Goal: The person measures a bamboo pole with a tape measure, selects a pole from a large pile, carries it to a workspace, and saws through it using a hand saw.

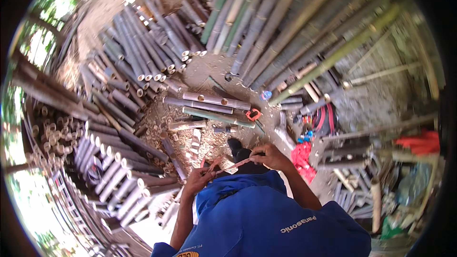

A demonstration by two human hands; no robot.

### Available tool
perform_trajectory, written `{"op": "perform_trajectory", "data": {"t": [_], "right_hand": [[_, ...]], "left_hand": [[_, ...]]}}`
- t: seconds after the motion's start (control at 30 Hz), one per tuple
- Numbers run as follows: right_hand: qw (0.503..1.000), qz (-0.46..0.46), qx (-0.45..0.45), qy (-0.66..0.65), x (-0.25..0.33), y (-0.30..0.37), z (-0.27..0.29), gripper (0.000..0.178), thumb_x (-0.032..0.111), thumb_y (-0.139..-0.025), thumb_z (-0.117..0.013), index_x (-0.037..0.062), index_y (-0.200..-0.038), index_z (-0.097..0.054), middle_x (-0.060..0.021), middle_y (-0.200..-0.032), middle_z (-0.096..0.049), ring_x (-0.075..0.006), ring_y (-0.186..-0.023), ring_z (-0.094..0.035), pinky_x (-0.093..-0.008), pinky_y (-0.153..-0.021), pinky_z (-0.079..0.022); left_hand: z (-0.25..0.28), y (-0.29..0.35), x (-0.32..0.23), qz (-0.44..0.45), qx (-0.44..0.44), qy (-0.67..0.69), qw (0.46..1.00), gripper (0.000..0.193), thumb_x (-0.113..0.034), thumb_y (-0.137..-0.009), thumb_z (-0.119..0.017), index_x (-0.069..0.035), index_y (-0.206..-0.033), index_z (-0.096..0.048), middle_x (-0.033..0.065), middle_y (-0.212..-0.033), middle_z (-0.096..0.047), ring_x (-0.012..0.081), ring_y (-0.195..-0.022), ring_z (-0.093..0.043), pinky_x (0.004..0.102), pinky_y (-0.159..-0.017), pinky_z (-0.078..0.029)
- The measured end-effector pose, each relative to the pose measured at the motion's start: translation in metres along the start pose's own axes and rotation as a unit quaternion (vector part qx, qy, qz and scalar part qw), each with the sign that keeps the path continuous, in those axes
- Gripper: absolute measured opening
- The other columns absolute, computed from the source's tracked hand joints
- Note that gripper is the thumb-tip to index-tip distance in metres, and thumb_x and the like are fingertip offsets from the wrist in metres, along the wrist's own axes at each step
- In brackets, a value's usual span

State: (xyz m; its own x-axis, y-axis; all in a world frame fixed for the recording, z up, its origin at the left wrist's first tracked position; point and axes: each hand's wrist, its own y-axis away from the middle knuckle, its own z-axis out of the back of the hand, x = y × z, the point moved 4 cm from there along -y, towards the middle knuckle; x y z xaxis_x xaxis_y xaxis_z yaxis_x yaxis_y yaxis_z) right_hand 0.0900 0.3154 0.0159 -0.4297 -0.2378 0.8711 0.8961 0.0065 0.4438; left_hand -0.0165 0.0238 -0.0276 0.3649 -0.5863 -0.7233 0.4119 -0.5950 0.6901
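A thin, pale reddish strip (239, 163) runs between my two hands in front of my blue shirt. My left hand (200, 179) pinches its near left end, where a reddish bit stands up by the fingers. At the other end my right hand (272, 157) has its fingers closed on the strip, a little farther off. I cannot tell what the strip is made of. On the ground beyond lie a brownish-purple bamboo tube with two cut holes (212, 99), a darker bamboo tube (200, 105) and a green one (219, 117). An orange-handled tool (253, 114) rests beside them.
Stacked cut bamboo tubes (114, 176) fill the left, with more piled (147, 47) at the far left. Long bamboo poles (285, 28) lean at the far right. Wood chips (157, 123) litter the ground. A red cloth (301, 159) and a backpack (325, 118) lie right.
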Motion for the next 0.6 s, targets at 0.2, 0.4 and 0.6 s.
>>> {"op": "perform_trajectory", "data": {"t": [0.2,0.4,0.6], "right_hand": [[0.989,0.025,0.111,0.092,0.044,-0.073,0.076,0.015,0.015,-0.085,-0.069,0.0007,-0.085,-0.070,-0.0044,-0.071,-0.067,-0.0086,-0.067,-0.061,-0.0277,-0.063,-0.049],[0.970,0.082,0.193,0.122,0.125,-0.145,0.031,0.012,0.013,-0.090,-0.064,0.0013,-0.090,-0.067,0.0008,-0.074,-0.062,-0.0060,-0.068,-0.057,-0.0242,-0.063,-0.047],[0.899,0.160,0.346,0.216,0.190,-0.147,-0.083,0.015,0.012,-0.094,-0.058,-0.0006,-0.093,-0.065,-0.0012,-0.074,-0.063,-0.0064,-0.068,-0.056,-0.0232,-0.064,-0.046]], "left_hand": [[-0.040,0.045,-0.039,-0.002,-0.005,0.041,0.999,0.031,-0.033,-0.086,-0.072,-0.004,-0.095,-0.073,0.0026,-0.073,-0.067,0.0085,-0.061,-0.058,0.0273,-0.054,-0.047],[-0.040,0.090,-0.026,0.018,-0.309,0.168,0.936,0.027,-0.028,-0.092,-0.064,-0.002,-0.095,-0.070,0.0026,-0.068,-0.062,0.0088,-0.064,-0.054,0.0268,-0.058,-0.044],[-0.095,0.103,0.048,-0.047,-0.470,0.344,0.812,0.030,-0.027,-0.090,-0.063,0.003,-0.093,-0.067,0.0104,-0.076,-0.066,0.0149,-0.072,-0.061,0.0324,-0.067,-0.048]]}}
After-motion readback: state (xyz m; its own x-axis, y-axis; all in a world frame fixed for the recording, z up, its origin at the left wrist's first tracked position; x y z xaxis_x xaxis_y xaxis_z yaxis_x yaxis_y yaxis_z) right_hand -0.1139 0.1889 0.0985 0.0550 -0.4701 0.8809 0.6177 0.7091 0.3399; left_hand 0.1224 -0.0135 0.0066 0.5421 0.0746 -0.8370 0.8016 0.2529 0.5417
